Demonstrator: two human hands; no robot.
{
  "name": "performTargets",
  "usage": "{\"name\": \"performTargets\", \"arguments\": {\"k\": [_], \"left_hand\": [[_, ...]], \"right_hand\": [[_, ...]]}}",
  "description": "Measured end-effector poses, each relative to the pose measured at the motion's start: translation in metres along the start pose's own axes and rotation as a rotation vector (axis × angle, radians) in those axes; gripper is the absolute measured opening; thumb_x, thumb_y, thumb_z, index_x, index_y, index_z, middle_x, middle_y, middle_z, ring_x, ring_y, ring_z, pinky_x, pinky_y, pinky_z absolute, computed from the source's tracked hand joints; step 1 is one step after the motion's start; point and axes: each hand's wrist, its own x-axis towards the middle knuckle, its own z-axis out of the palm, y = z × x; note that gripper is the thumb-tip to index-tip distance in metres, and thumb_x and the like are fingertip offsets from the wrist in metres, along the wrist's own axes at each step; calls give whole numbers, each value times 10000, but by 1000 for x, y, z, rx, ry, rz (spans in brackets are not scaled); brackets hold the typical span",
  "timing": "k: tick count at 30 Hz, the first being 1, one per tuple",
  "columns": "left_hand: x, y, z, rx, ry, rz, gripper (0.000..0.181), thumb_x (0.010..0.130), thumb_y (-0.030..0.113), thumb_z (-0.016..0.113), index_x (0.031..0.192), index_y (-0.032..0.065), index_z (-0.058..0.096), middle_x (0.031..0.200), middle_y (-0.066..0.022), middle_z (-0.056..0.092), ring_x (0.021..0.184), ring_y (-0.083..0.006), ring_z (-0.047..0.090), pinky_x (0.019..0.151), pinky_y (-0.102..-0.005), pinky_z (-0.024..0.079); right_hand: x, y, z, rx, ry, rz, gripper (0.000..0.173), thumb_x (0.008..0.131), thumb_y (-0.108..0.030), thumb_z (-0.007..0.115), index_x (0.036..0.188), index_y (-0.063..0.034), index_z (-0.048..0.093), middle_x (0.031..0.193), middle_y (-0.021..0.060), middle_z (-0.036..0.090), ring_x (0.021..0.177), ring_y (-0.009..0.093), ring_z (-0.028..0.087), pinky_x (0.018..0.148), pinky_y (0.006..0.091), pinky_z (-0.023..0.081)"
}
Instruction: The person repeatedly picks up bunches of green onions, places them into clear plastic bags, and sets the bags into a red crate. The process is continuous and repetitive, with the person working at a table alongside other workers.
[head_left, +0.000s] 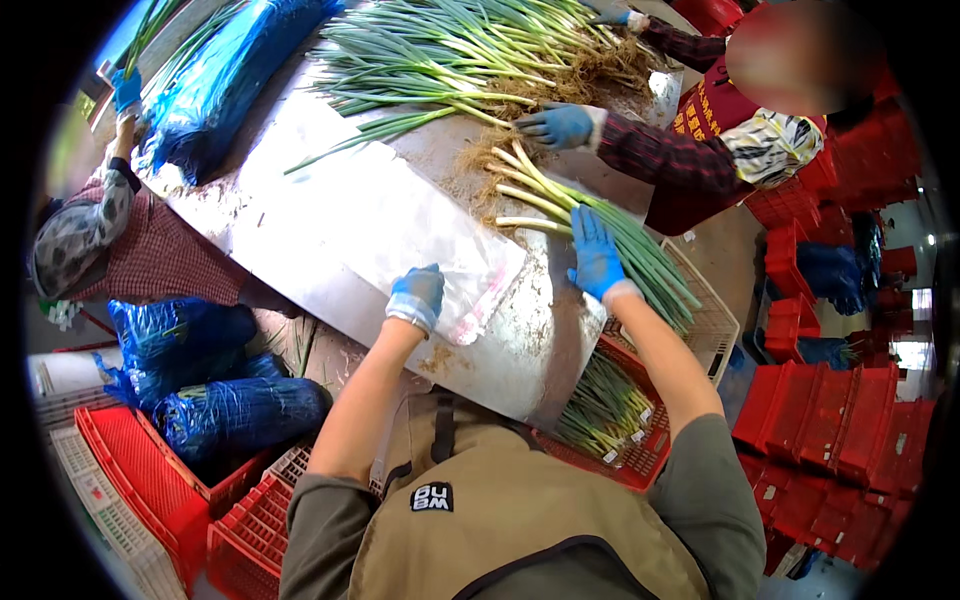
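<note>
My left hand, in a blue glove, is curled on the near part of a stack of clear plastic bags on the metal table. Whether its fingers pinch any plastic is hidden. My right hand, also blue-gloved, lies flat with straight fingers across the leaves of a small bunch of green onions. The bunch's pale stems and brown roots point to the far left. Its green tips reach past the table's right edge, over a beige plastic crate.
A heap of green onions covers the far side, where a co-worker's gloved hand rests by the roots. Another co-worker stands left beside a blue plastic-wrapped bundle. Below the table, a red crate holds more onions. Red crates stack at right.
</note>
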Motion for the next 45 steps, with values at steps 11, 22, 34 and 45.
{"name": "performTargets", "arguments": {"k": [11,22,34,45], "left_hand": [[19,-38,-68,-993,131,-70,227,769,-59,565,927,34,700,968,-78,682,861,-149,617,791,-273,479],[38,-97,-195,-904,272,69,384,761,-98,433,1050,12,661,1011,-70,679,810,-133,608,685,-251,475],[-51,-86,-401,-450,586,98,254,857,3,503,1016,79,686,839,-46,655,714,-116,538,689,-248,461],[-139,-85,-374,-388,891,250,280,827,-14,493,1026,45,681,1024,-44,684,916,-113,624,849,-205,440]], "right_hand": [[77,52,11,96,-196,147,476,623,-256,703,1040,-58,587,1039,180,604,967,357,580,852,398,474],[-24,24,-68,415,-164,292,479,687,-263,642,1105,-54,541,989,219,624,937,385,595,814,421,470],[-17,-108,-22,240,-422,-63,371,685,-208,557,994,-14,622,959,224,641,888,364,631,773,398,504],[-34,-133,-70,428,-293,-116,445,635,-278,619,974,9,607,925,242,635,868,364,625,785,390,490]]}}
